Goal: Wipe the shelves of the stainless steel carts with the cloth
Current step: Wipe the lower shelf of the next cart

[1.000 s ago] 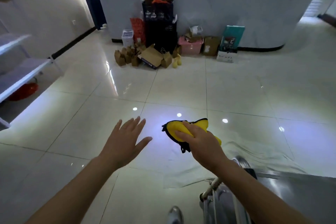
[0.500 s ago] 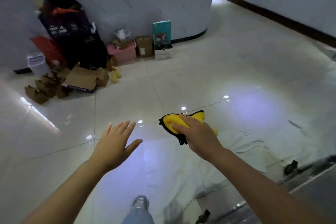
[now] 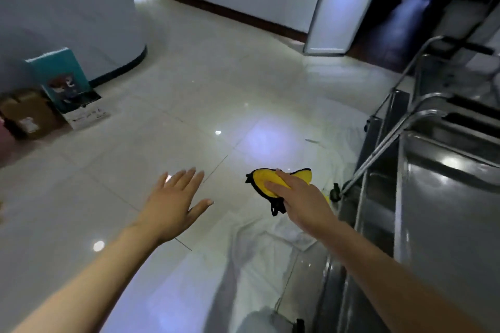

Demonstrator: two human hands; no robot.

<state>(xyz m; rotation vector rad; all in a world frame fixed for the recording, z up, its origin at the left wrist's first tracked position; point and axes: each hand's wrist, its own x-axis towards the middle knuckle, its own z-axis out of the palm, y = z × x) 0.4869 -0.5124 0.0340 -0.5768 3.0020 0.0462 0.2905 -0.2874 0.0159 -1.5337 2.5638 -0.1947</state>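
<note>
My right hand (image 3: 303,201) grips a yellow cloth (image 3: 266,180) with black trim and holds it in the air above the tiled floor, just left of a stainless steel cart (image 3: 443,197). The cart's shiny top shelf fills the right side of the view, with its tubular handle frame rising behind it. A second steel cart (image 3: 443,84) stands farther back on the right. My left hand (image 3: 173,203) hovers flat over the floor with fingers spread and holds nothing.
A white sheet (image 3: 270,238) lies crumpled on the floor beside the cart. A teal box (image 3: 61,81) and a cardboard box (image 3: 27,113) lean against a curved white counter at the left. A white door (image 3: 343,3) stands open at the back.
My view has swung to the right, so the pile of boxes slid off to the left and the steel carts came into sight. Both hands kept their poses, cloth still held.
</note>
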